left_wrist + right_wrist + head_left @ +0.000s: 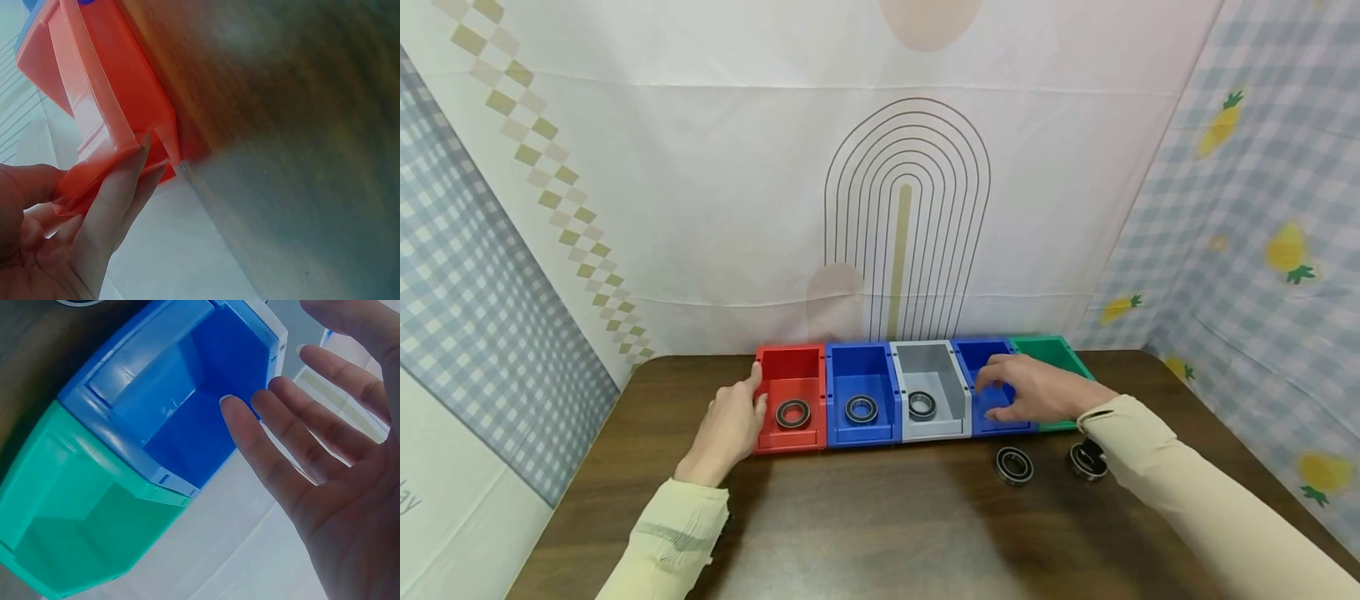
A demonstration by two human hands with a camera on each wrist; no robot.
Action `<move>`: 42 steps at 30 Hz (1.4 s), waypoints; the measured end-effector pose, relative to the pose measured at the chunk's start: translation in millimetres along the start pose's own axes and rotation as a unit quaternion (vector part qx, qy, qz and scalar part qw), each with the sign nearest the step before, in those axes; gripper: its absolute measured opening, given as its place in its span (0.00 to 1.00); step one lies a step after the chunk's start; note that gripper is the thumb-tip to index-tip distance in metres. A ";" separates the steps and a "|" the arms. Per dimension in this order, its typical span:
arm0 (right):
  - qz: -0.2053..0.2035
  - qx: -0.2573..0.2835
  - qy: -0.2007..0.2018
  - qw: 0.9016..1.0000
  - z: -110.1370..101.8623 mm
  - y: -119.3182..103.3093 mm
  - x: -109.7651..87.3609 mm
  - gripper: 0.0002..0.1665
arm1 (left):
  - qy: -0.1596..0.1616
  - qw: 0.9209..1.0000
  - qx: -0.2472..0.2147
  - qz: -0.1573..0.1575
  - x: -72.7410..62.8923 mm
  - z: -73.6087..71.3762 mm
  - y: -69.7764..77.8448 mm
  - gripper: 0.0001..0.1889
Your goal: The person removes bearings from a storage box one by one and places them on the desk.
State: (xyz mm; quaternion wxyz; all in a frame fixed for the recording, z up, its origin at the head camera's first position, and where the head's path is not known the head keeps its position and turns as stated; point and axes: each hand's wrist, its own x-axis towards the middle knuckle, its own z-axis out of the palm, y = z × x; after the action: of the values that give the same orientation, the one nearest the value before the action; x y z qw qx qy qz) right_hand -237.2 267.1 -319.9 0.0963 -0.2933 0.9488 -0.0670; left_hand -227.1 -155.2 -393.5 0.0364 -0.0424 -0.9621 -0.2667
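Observation:
My left hand (726, 429) grips the left side wall of a red bin (792, 364), thumb on one side and fingers on the other. The same red bin (100, 106) fills the upper left of the left wrist view. My right hand (1037, 390) hovers over the right-hand blue bin (981, 354), fingers spread and holding nothing. In the right wrist view this blue bin (150, 369) shows no bearing inside. Single ball bearings lie in the red bin (792, 414), the left blue bin (861, 410) and the grey bin (922, 406).
A green bin (1052, 354) ends the row on the right. Two more bearings lie on the brown table (880, 517) in front of the bins: one bearing (1014, 466) below the right blue bin, another bearing (1087, 461) beside my right sleeve. A cloth backdrop (737, 208) hangs behind.

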 end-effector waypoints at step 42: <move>0.016 0.036 0.011 0.999 -4.2 -23.3 56.7 0.24 | -0.001 1.000 -0.004 0.001 0.1 -0.5 0.7 0.32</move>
State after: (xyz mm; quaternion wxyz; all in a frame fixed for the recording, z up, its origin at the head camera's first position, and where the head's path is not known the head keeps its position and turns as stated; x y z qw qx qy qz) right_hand -271.4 216.0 -319.6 0.0970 -0.2738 0.9514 -0.1027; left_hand -227.1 -154.8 -392.7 0.0357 -0.0440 -0.9612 -0.2701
